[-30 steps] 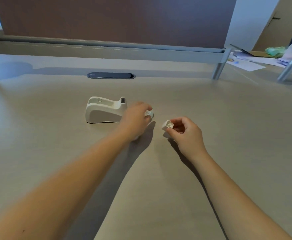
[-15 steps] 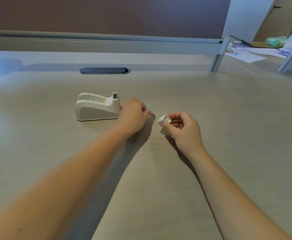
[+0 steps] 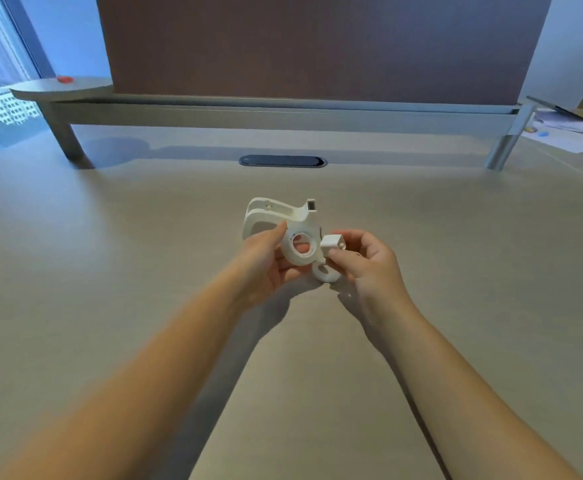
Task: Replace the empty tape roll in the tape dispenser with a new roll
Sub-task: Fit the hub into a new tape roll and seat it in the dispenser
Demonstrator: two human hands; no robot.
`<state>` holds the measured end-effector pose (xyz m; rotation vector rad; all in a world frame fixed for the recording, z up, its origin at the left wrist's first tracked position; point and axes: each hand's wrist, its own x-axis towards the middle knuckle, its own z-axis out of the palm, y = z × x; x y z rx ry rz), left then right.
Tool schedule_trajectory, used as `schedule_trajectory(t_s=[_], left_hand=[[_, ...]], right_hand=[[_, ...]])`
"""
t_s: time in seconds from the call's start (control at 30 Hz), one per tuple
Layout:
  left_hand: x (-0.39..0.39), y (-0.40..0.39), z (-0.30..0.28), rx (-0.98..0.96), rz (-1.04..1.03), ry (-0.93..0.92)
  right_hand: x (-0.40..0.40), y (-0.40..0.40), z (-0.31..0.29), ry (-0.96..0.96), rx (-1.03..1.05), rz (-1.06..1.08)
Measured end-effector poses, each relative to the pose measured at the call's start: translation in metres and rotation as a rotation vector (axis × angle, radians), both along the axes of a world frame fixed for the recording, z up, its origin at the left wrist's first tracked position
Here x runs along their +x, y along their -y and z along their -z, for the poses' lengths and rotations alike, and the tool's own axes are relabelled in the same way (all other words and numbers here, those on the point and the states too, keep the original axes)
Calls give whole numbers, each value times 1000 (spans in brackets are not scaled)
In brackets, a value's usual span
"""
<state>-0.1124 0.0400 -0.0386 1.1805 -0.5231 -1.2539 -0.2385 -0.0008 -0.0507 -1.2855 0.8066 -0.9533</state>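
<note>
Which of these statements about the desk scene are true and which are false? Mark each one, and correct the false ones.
1. The left hand holds a white ring-shaped roll. True.
2. The right hand is empty. False: it grips a small white block.
3. The tape dispenser is black. False: it is white.
4. A second white ring sits just below the block. True.
5. The dispenser stands on the shelf at the back. False: it stands on the desk, behind the hands.
</note>
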Motion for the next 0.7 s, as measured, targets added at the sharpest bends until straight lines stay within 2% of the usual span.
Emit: schedule_trajectory(t_s=[0.1,0.23,0.47,0.7], left_hand=[[9,-8,7,-35,59,45],[19,-12,17,-80,71,98],[17,-10,22,-167,109,85],[14,-9,22,-180,109,72]], right_hand=[[12,-3,1,-10,9,-13],[19,-5,9,-177,-325,63],[26,-5,13,-349,-680,123],[27,-1,17,-439,-756,156]])
